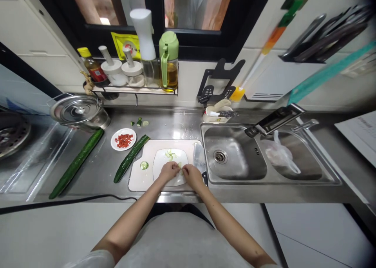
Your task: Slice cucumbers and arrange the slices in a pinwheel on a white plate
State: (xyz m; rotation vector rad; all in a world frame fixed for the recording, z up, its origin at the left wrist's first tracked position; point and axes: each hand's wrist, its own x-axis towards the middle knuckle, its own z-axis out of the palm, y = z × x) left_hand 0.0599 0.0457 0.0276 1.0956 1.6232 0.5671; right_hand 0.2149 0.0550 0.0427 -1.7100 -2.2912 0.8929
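Over a white plate (159,161), my left hand (169,171) and my right hand (190,174) meet with fingertips pinched around a pale green cucumber slice (180,165). More thin cucumber slices (170,155) lie on the far part of the plate. The plate rests on a light cutting board (138,178). A round cucumber piece (144,165) sits on the board's left side. At the right edge of the board lies a cleaver (199,157), its black handle partly behind my right hand.
Left of the board are two cucumbers, a near one (131,158) and a far one (76,163), and a small plate of chopped red pieces (123,139). A lidded pot (80,113) stands behind. To the right is a double sink (235,152) holding a plastic bag (279,154).
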